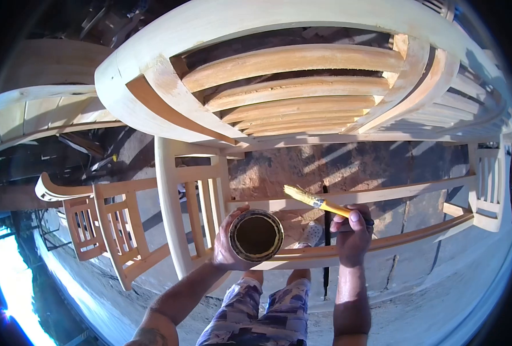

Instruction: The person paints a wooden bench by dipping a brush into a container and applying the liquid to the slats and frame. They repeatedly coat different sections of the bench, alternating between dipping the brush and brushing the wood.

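Observation:
My left hand (228, 245) grips a round open tin can (256, 235) with a dark brownish liquid inside, held in front of my waist. My right hand (354, 230) holds a paintbrush (314, 200) by its yellow handle, bristles pointing up and left, a little to the right of the can. Both are raised over the lower rail of an upturned bare wooden bench (290, 86) with curved slats, which fills the upper half of the view.
Another unfinished wooden bench (117, 225) lies on its side at the left, and more curved wooden parts (42, 109) lie at the upper left. Cracked concrete ground (417, 259) lies below. My patterned shorts (261, 317) and one white shoe (312, 233) show beneath the can.

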`<action>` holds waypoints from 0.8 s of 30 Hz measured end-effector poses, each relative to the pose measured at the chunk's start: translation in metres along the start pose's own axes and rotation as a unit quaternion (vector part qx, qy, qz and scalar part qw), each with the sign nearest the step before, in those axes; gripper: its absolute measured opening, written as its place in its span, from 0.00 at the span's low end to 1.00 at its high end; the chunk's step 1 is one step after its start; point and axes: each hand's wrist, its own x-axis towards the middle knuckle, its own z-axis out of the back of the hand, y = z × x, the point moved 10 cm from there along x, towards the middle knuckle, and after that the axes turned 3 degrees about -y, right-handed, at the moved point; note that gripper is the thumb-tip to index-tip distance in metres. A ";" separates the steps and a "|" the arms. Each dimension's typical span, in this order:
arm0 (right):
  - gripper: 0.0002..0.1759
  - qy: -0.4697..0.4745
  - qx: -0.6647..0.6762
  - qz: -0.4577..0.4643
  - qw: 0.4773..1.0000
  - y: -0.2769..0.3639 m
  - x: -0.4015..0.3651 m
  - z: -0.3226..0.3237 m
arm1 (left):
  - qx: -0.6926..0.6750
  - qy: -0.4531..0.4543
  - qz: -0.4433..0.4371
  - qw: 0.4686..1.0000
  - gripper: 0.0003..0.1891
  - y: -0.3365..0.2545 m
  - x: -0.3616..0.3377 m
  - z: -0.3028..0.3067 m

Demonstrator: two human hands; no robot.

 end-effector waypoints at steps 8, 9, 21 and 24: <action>0.14 -0.025 0.049 -0.072 0.996 -0.208 0.086 -0.045 | 0.037 0.066 0.081 0.994 0.53 0.013 -0.020 0.002; 0.15 -0.022 0.065 -0.070 0.995 -0.220 0.099 -0.049 | 0.098 0.088 0.038 0.991 0.56 0.003 -0.012 0.001; 0.12 -0.068 0.111 -0.072 0.989 -0.246 0.103 -0.051 | -0.047 0.077 0.096 0.991 0.61 0.030 -0.027 -0.005; 0.14 -0.087 0.149 -0.050 0.984 -0.247 0.125 -0.055 | -0.080 0.093 0.132 0.984 0.61 0.038 -0.029 -0.006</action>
